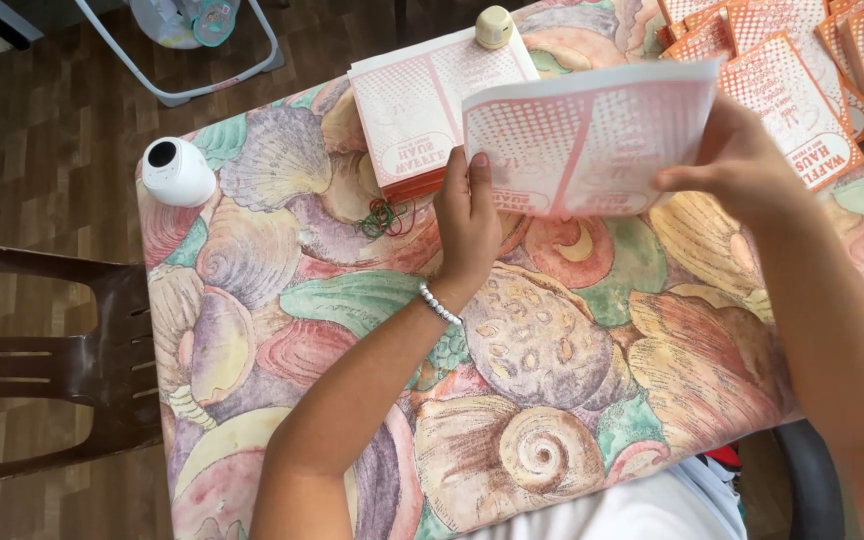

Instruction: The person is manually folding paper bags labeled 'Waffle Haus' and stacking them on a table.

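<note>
A flat pink-and-white printed paper sheet (592, 135) is held up above the table between both hands. My left hand (467, 225) grips its lower left edge, thumb on top. My right hand (742, 160) pinches its right edge. Behind the sheet lies a stack of the same flat sheets (422, 100) on the seashell-patterned tablecloth (552, 350). Folded orange-and-white paper bags (802, 110) lie spread at the far right.
A cream round object (494, 26) rests on the stack's far corner. Several coloured rubber bands (384, 215) lie beside the stack. A white round device (176, 170) sits at the table's left corner. A brown chair (52, 370) stands to the left.
</note>
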